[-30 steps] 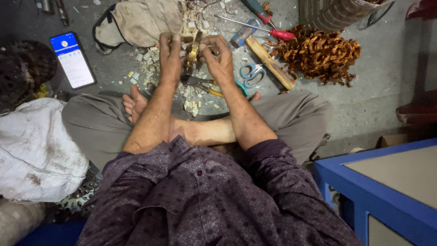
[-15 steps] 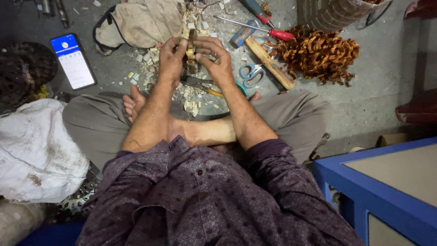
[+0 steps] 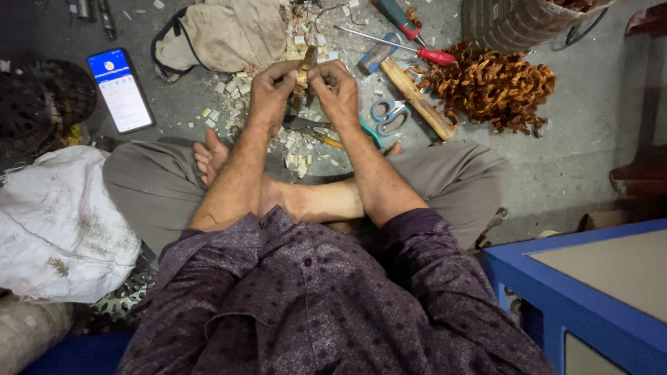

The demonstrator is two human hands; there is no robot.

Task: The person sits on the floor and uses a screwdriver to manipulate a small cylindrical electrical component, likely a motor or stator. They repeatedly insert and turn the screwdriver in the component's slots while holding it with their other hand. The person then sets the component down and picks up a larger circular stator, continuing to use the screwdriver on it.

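Am watching both hands working small brown coil piece (image 3: 303,75), held up over scrap-strewn floor (image 3: 208,111). Left hand (image 3: 269,94) fingers pinching it; right hand (image 3: 338,92) fingers clamping opposite side. Judging step: stripping piece. Next move needing firm twist. Scissors (image 3: 389,114) lying right, phone (image 3: 119,89) far left.

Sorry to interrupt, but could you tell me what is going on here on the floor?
A person sits cross-legged on the floor, both hands raised over a litter of pale chips. The left hand and right hand together grip a small brownish piece between the fingers. Scissors, a red-handled screwdriver, a wooden stick and a heap of brown curls lie to the right; a lit phone lies to the left.
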